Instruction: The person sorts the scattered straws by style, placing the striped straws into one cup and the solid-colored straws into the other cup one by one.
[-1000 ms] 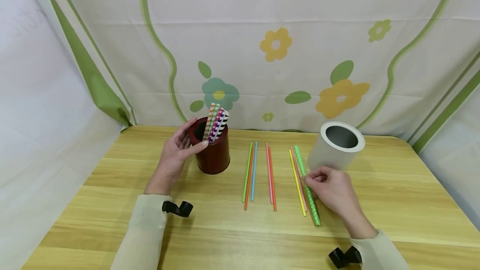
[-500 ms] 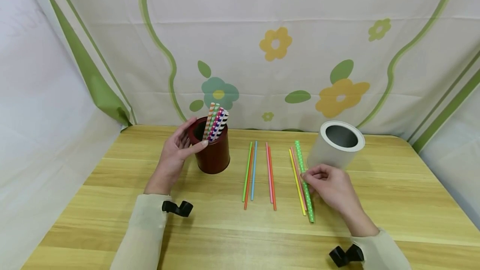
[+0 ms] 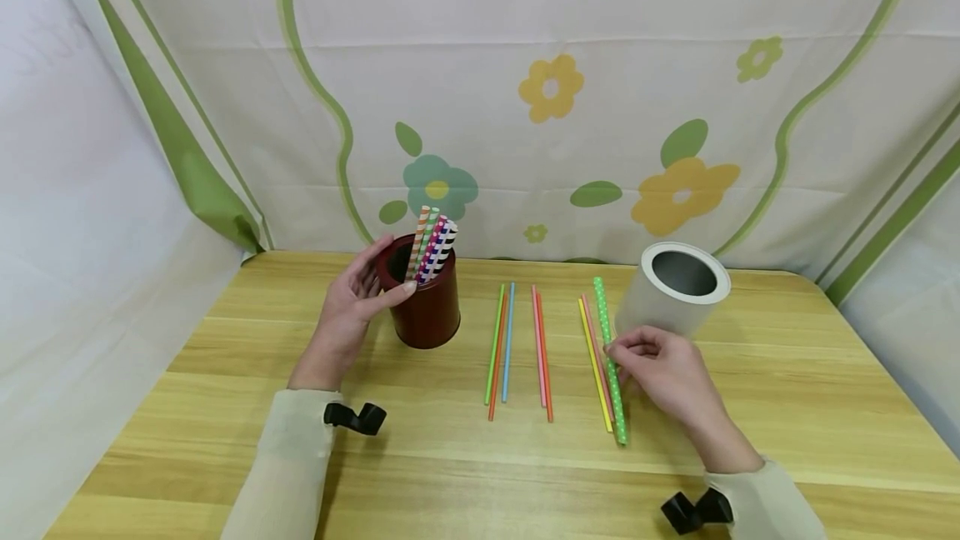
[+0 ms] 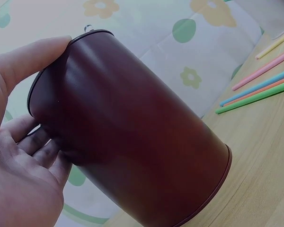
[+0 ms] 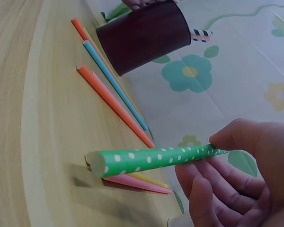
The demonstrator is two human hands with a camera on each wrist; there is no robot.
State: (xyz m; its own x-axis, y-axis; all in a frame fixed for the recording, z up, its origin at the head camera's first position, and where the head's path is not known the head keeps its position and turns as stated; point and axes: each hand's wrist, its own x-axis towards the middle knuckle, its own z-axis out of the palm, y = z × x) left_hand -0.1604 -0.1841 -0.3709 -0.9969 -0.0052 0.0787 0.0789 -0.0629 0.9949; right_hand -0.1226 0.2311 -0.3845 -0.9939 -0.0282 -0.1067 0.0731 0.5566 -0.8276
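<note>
My left hand (image 3: 352, 307) holds the dark red can (image 3: 426, 315) by its rim, thumb on the near side and fingers around the far left. Patterned paper straws (image 3: 432, 244) lean inside that can, their striped and dotted tops above the rim. With thumb and fingertips, my right hand (image 3: 667, 377) pinches a green straw with white dots (image 3: 608, 332) about midway along. In the right wrist view the near end of this green straw stands off the tabletop, over a yellow straw (image 3: 595, 365) and a pink straw (image 3: 599, 348).
A white can (image 3: 660, 311), its mouth uncovered, stands right of the straws, just behind my right hand. Green, orange and blue straws (image 3: 507, 348) lie nearest the red can. A pink and orange pair (image 3: 545, 365) lies mid-table. A flowered cloth (image 3: 480, 107) hangs along the back edge.
The green dotted straw has come up off the table in my right hand, its near end shifting left and its far end away from me. My left hand and the red can stay put.
</note>
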